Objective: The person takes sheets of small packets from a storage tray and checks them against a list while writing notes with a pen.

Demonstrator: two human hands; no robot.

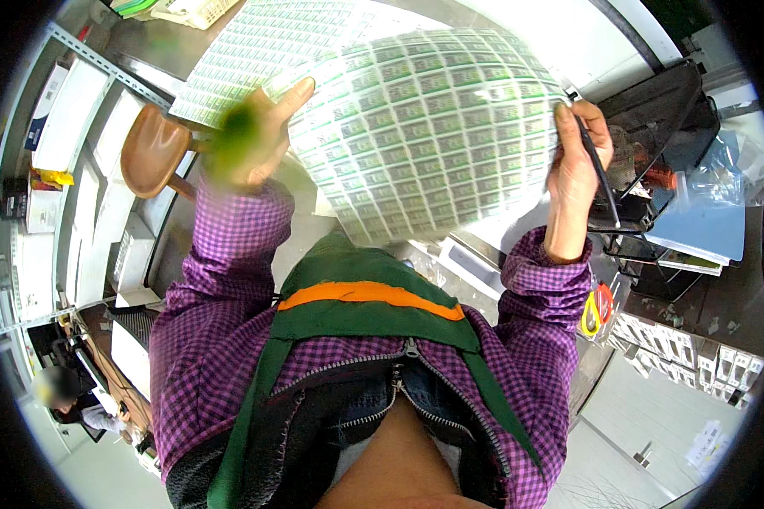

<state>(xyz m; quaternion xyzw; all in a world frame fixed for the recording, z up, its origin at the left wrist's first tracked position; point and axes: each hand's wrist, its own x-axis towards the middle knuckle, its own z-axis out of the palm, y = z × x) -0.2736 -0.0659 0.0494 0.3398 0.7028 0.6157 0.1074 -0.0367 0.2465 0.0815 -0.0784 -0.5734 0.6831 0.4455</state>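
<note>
A large sheet of small green-and-white printed labels [424, 127] is raised in front of me, bowed, its cells in a grid. My left hand [272, 127] grips its left edge, thumb on the face; a green blur covers part of that hand. My right hand [579, 153] pinches the right edge. Between the same right fingers sits a slim black pen-like tool [598, 170], pointing down; its exact kind is unclear. Behind the raised sheet, a similar label sheet [238, 64] lies flat on the table.
On the left stand a brown wooden stool [154, 153] and metal shelving [110, 64] with boxes. To the right are a black wire rack [654, 110], a blue folder [700, 225] and scissors with red and yellow handles [597, 310]. Another person [93, 416] is at the far lower left.
</note>
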